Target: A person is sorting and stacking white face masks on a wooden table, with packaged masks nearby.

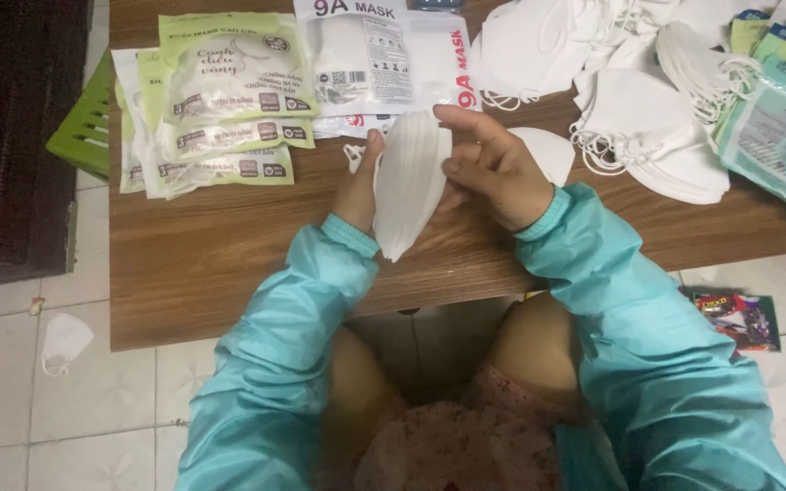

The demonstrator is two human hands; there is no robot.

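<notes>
While both hands (493, 168) grip mask stack (408, 177), table edge (229, 332) near.

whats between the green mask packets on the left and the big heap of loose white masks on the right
In the head view, clear mask packets lie flat on the wooden table, and nearer the person both hands, left hand and right hand, hold a stack of white masks.

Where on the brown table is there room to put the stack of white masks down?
Bare wood lies below the green mask packets, left of the left hand. Another patch sits below the loose white masks. The table's far edge is crowded.
</notes>
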